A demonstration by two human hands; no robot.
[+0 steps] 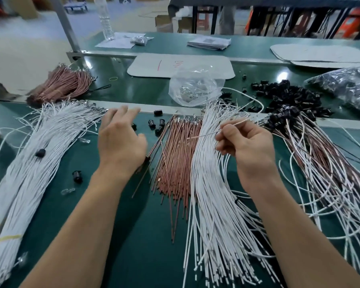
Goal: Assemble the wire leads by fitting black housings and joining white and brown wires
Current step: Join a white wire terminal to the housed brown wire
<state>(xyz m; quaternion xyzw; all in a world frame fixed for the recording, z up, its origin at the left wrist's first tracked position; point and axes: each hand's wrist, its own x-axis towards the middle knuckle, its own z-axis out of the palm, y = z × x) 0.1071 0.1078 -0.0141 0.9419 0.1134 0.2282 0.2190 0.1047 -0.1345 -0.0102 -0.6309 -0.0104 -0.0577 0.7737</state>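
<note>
White PVC lead [235,123], thin & pale (its exact colour is blurred; could be white w/ a brown one alongside), sits pinched in the right hand [247,146]. Thumb and forefinger are curled round it, w/ the other fingers folded under. The lead runs level across the pinch: one end pokes up and away past the knuckles, the other trails left over the white wire pile [216,194] toward the brown wire stack [179,161].

Left hand [121,142] holds nothing. Its fingers are spread and relaxed as it hovers above the green bench [104,221], just short of the loose black housings [151,123], which lie between it and the brown stack.

Handling, as a judgement: the lead is v. light and floppy and droops past the pinch, so the grip should be close behind the metal terminal end, otherwise the tip wanders when it is pushed into a housing. The insulation looks smooth, so it may slide in the fingers. The crimped terminals probably bend easily, so don't force them. The housings are small, hard and round-ish. They will likely roll, so take them by the sides.

Finished leads [320,169] w/ housings fitted fan out at far right. The bulk housing heap [289,96] and a clear bag [193,88] of metal bits lie on the bench beyond.
</note>
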